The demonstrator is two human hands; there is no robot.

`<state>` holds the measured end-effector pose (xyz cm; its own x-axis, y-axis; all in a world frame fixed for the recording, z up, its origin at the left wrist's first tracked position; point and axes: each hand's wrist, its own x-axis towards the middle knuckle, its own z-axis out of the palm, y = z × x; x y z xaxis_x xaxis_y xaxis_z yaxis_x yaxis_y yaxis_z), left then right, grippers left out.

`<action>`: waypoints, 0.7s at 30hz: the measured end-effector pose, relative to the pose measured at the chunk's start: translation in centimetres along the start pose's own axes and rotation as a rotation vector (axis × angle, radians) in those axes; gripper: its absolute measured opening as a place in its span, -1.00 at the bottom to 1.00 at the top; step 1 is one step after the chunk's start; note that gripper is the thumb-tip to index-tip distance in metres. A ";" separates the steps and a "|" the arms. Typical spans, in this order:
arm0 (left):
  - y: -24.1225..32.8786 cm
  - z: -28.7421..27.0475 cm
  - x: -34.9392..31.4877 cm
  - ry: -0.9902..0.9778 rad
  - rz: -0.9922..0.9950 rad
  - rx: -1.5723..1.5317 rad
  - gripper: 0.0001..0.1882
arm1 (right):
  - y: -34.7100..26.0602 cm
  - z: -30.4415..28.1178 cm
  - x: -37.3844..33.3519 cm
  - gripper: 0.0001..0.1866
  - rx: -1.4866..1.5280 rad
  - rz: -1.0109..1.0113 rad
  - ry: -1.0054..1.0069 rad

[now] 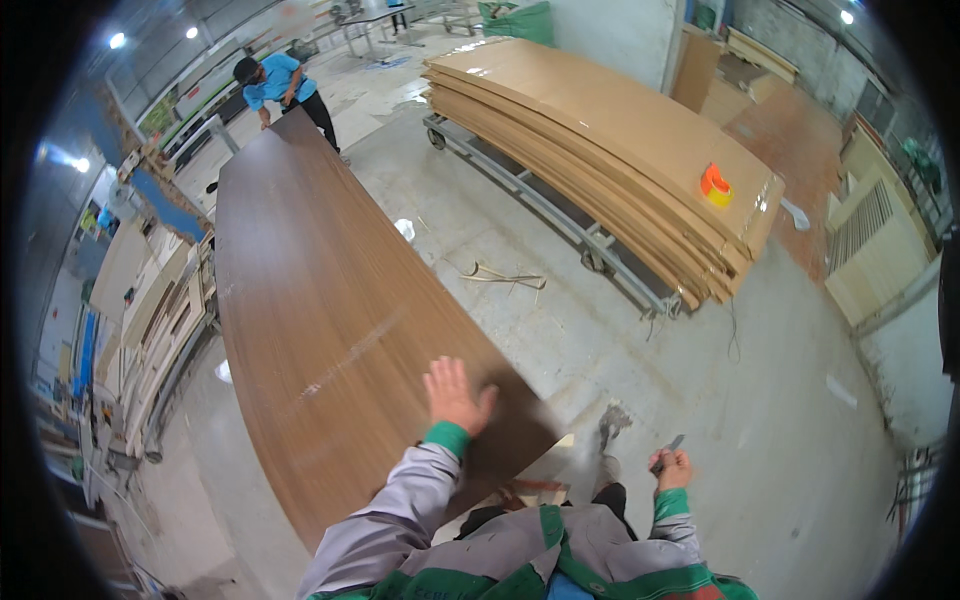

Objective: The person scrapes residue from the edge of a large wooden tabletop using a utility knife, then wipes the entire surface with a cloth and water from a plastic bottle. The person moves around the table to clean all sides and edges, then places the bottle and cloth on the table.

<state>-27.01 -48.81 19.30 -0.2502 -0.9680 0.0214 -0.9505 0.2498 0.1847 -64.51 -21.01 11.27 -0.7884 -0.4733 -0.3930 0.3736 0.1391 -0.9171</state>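
A long brown wood-grain panel (330, 290) stretches away from me on the left, with pale scuff streaks across its surface. My left hand (456, 398) lies on its near end, palm down and fingers stretched out. Off the panel to the right, my right hand (677, 472) is closed around a small knife (677, 442); its grey blade points up and away, and most of the dark handle is hidden by the fingers. At the panel's far end a person in a blue shirt (283, 82) bends over with hands at its edge.
A wheeled metal cart (520, 188) carries a stack of brown cardboard-like sheets (600, 95), with an orange-and-yellow tape dispenser (715, 186) on top. Thin scrap strips (505, 277) lie on the floor. Boards are piled on a rack (165, 345) at the left; a louvred panel (862, 232) leans at the right.
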 end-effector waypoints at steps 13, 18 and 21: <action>13.5 2.8 -2.7 0.058 -0.166 -0.071 -0.03 | -10.1 -1.5 22.2 -0.69 -0.357 0.099 -0.288; 14.8 3.2 -2.7 0.172 -0.510 -0.053 -0.04 | -13.0 9.9 24.3 -0.81 -0.391 0.296 -0.546; 15.3 3.2 -1.6 0.178 -0.567 -0.069 -0.02 | -13.8 21.3 23.0 -0.89 -0.519 0.278 -0.940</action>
<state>-41.79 -43.30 18.91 0.3335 -0.9406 0.0642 -0.9111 -0.3040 0.2783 -77.42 -52.30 16.35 0.0582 -0.8102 -0.5833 0.0566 0.5860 -0.8083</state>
